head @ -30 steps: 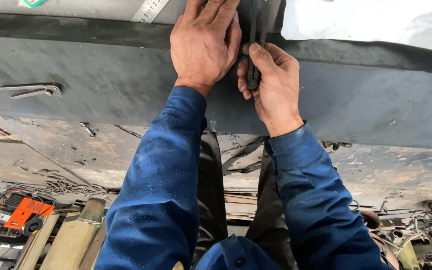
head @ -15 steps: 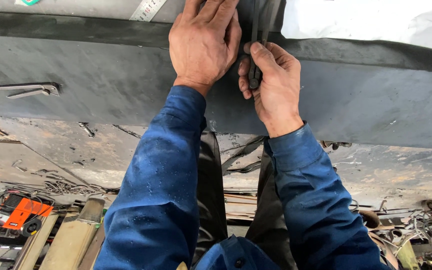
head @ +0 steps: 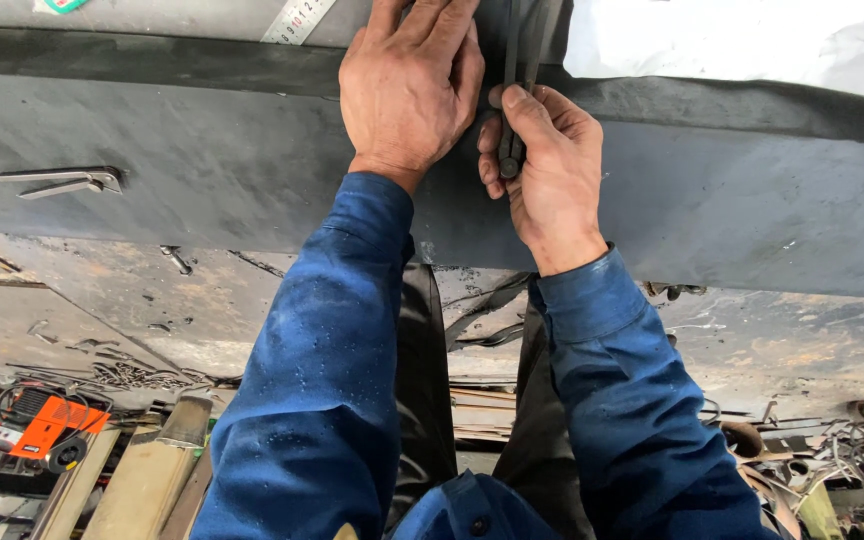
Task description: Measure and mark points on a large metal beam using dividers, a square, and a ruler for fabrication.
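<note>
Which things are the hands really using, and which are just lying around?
In use:
- left hand pressed flat on the grey metal plate
- right hand gripping the dark two-legged metal tool

Lying about:
- steel ruler at the plate's top edge
- white sheet
- small metal pieces on the plate
- orange tool on the floor

The workbench (head: 202,170) is dull grey metal, matt and scuffed, the dividers (head: 514,90) dark unpolished steel, the ruler (head: 297,20) at its far edge brighter metal, the sheet (head: 742,40) white paper (creased), the sleeves (head: 332,400) coarse blue cloth.
</note>
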